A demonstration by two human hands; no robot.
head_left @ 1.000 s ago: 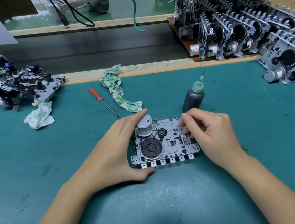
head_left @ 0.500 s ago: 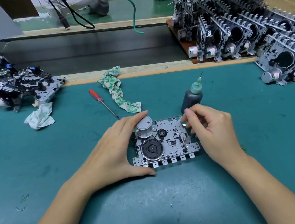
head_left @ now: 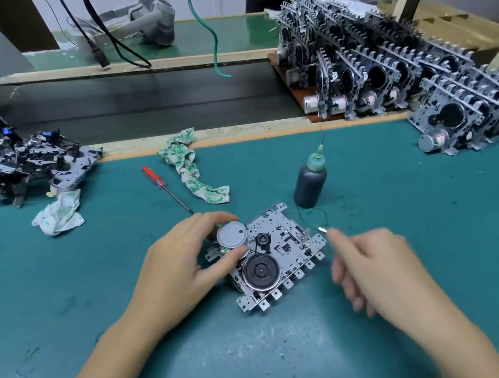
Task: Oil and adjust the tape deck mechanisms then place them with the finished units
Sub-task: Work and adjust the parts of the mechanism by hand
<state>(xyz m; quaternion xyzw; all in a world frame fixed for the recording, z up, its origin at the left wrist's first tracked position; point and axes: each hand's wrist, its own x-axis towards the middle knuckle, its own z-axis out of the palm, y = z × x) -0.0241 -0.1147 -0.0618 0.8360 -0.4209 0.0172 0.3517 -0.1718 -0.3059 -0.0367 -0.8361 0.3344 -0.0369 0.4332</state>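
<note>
Swung askew on the mat (head_left: 406, 264), the deck (head_left: 275, 251) is now gripped at its motor by the left hand (head_left: 176, 268), while the blurred right hand (head_left: 375, 267), withdrawn, pinches a small tool (head_left: 322, 229); steady the chassis before adjusting.

Mechanism (head_left: 280, 253) centred on mat (head_left: 433, 230)
Bottle (head_left: 309, 183) is set just behind; screwdriver (head_left: 165, 187) behind-left; finished units (head_left: 383, 61) stacked far right.

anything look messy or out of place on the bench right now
Mostly small mess. Green smears and a thin green strand mark the mat beside the oil bottle, which leans slightly. Two stained rags lie crumpled near the red screwdriver. The mechanisms at far left are a jumbled heap, unlike the neat rows at right.
</note>
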